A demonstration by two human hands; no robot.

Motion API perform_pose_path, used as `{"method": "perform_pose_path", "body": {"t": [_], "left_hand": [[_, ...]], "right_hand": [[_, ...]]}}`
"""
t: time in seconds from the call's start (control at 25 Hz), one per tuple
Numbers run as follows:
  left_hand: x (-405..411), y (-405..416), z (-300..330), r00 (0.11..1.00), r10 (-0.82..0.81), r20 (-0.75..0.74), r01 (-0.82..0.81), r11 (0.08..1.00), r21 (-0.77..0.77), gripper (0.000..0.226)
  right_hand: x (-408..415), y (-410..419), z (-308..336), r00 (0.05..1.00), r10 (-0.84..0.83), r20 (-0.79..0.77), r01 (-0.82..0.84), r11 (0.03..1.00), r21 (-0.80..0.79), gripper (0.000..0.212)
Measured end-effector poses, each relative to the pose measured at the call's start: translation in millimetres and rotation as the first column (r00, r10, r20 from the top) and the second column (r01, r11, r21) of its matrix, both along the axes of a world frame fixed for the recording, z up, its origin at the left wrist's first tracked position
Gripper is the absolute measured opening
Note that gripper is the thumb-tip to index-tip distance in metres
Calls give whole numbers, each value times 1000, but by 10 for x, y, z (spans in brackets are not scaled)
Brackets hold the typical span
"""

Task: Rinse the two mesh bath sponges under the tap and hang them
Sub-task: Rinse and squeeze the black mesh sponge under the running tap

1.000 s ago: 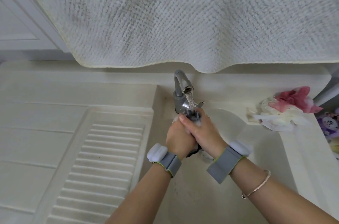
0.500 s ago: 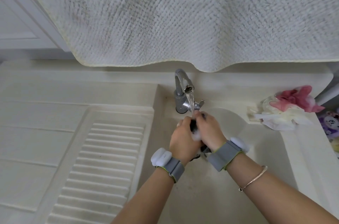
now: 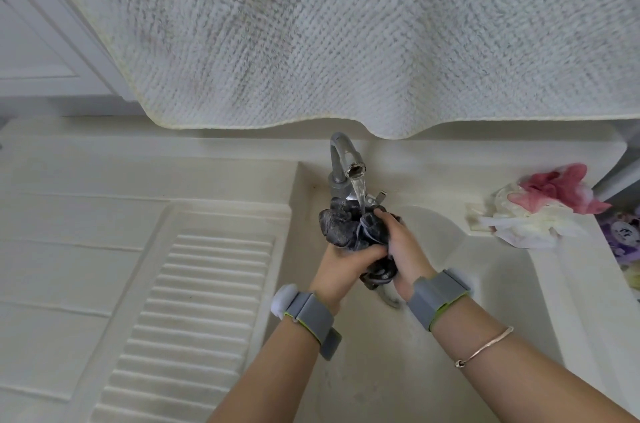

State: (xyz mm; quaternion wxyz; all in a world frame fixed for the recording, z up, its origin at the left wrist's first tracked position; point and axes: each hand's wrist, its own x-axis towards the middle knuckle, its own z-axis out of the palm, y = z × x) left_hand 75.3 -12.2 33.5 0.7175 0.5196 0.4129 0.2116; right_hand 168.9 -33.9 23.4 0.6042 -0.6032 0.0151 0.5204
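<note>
A dark grey mesh sponge (image 3: 341, 225) is bunched under the running grey tap (image 3: 343, 159), over the cream sink (image 3: 450, 249). My left hand (image 3: 341, 270) grips it from below and my right hand (image 3: 403, 246) clasps its right side; both hands are closed on it. Water falls onto the sponge's top. A second mesh sponge, pink and white (image 3: 540, 204), lies on the sink's right ledge, untouched.
A large white towel (image 3: 346, 31) hangs low over the back of the sink, just above the tap. A ribbed washboard slope (image 3: 194, 311) fills the left side. Purple items (image 3: 623, 235) sit at the far right edge.
My hands have loosened and dropped slightly, so the dark sponge, earlier squeezed out of sight between them, now bulges out above my fingers under the stream.
</note>
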Motion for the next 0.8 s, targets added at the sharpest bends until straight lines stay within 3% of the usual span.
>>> {"method": "perform_pose_path", "body": {"t": [0.12,0.24,0.36,0.48,0.56,0.64,0.8], "left_hand": [[48,-24,-49,993,81,-84,-76,995,62,23],[107,-25,-48,955,93,-282,-18,966,259,26],[68,19,0,743,-18,-669,384,830,404,40],[-7,47,-60,717,-52,-695,390,857,338,56],[19,23,-44,627,-15,-779,471,804,363,48],[58,-7,-30,557,40,-830,519,764,384,42],[153,-33,19,521,100,-848,412,840,352,32]], "right_hand": [[25,-43,15,990,-5,143,2,1000,21,31],[23,-100,106,927,123,355,-178,976,125,34],[-24,-147,139,666,446,598,-495,864,-92,48],[-62,-166,165,521,555,649,-575,790,-213,58],[-101,-144,154,514,531,673,-526,815,-242,54],[-126,-96,135,570,479,668,-429,866,-255,45],[-128,-16,115,592,455,665,-334,889,-312,25]]}}
